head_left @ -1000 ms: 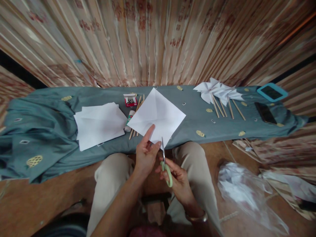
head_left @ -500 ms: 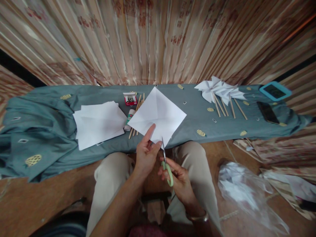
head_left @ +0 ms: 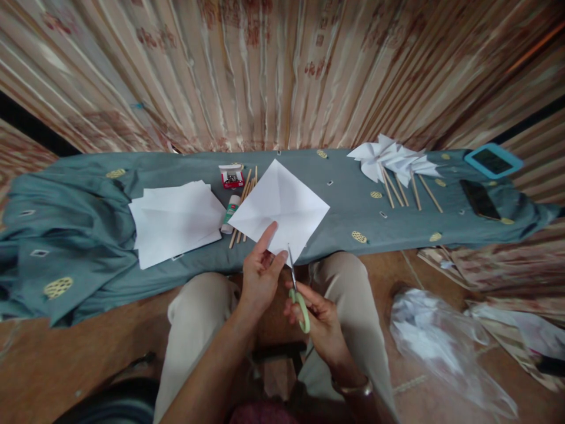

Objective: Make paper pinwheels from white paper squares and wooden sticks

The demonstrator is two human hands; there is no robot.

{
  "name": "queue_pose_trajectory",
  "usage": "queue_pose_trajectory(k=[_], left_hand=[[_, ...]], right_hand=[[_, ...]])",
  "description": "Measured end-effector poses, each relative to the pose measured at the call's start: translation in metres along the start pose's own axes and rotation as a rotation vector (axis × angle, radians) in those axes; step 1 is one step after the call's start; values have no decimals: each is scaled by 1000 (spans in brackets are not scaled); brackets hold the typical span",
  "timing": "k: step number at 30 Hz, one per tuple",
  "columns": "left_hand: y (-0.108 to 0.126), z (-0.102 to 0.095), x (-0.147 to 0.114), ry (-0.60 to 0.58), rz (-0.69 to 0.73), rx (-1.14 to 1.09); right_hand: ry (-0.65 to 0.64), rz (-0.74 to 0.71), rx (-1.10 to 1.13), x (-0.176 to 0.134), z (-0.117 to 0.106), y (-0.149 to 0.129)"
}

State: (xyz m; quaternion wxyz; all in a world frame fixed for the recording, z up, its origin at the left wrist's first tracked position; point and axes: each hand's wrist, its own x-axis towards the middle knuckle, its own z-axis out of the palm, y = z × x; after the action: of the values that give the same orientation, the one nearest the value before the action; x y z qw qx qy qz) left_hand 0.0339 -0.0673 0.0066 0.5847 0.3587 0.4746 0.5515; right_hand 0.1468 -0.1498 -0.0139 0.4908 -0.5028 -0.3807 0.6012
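With the left hand (head_left: 260, 280) lightly pinching the creased paper square (head_left: 285, 197) over the teal cloth's near edge (head_left: 342, 238) and the right hand (head_left: 322, 311) curled round the green-handled scissors (head_left: 304, 318), a slip could nick the left thumb (head_left: 279, 259) beside the blades (head_left: 292, 272), or sagging paper could skew the cut.

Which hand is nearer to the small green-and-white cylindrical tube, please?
Left. In the picture, the left hand is below and right of the tube; the right hand is farther right and lower.
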Motion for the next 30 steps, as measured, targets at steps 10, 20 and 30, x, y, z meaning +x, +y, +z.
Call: queue_pose_trajectory(k=[10, 20, 30], left_hand=[[6, 4, -5, -54, -68, -16], [8, 11, -16, -146, -161, -28], [9, 11, -18, -214, -188, -60]], right_hand=[[-18, -50, -3, 2, -3, -5], [7, -108, 30, 5, -4, -8], [13, -126, -19, 5, -7, -8]])
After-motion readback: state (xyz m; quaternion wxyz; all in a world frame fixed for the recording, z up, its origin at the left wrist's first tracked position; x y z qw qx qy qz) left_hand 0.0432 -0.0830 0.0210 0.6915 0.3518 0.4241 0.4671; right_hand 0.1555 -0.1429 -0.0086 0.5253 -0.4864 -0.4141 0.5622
